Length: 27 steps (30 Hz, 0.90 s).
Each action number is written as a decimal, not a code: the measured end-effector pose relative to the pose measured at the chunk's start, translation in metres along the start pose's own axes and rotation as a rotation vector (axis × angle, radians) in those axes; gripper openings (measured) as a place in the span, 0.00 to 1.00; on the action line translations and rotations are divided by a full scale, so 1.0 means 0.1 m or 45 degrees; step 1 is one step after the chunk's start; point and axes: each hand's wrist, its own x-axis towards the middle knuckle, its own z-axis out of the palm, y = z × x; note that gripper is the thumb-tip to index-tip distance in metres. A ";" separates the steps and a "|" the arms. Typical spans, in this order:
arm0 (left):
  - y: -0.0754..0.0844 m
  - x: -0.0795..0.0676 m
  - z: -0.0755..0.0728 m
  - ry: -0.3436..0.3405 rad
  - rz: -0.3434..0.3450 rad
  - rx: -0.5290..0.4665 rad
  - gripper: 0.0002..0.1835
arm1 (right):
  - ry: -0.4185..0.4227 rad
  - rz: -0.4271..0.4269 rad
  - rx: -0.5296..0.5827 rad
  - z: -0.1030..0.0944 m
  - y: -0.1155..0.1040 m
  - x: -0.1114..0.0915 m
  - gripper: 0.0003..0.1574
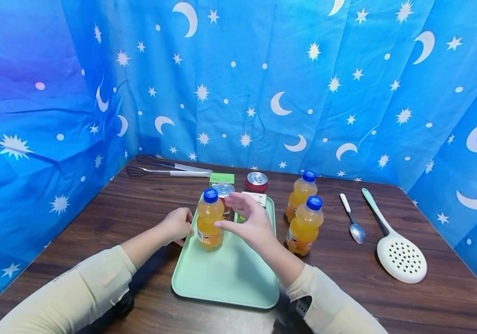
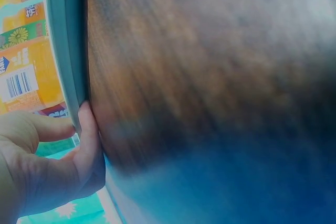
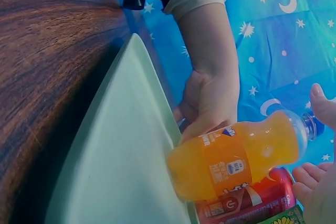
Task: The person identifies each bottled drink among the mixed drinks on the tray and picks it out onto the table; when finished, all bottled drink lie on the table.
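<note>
My left hand (image 1: 175, 226) pinches the left rim of a pale green tray (image 1: 225, 283) between thumb and fingers, also seen on the tray's edge in the left wrist view. On the tray stands an upright bottle of orange drink (image 1: 210, 222) with a blue cap. My right hand (image 1: 252, 222) is held just right of that bottle, fingers extended and thumb apart, holding nothing. Right behind the bottle is a red soda can (image 3: 247, 199), partly hidden. A green carton with a yellow flower (image 3: 286, 216) sits beside the can, mostly covered by my right hand in the head view.
Two more orange drink bottles (image 1: 304, 227) stand right of the tray. A dark red can (image 1: 257, 183) and a bright green box (image 1: 222, 178) are at the back. Whisks (image 1: 180, 173) lie back left; a spoon (image 1: 357, 232) and a white skimmer (image 1: 402, 258) lie right.
</note>
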 end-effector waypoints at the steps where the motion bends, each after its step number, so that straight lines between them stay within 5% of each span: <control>1: 0.00 0.00 0.00 0.000 0.001 0.000 0.15 | 0.004 0.005 -0.006 0.01 0.00 0.00 0.42; 27: 0.02 -0.03 0.00 0.014 0.013 0.001 0.14 | 0.028 0.057 -0.113 0.24 0.05 0.09 0.46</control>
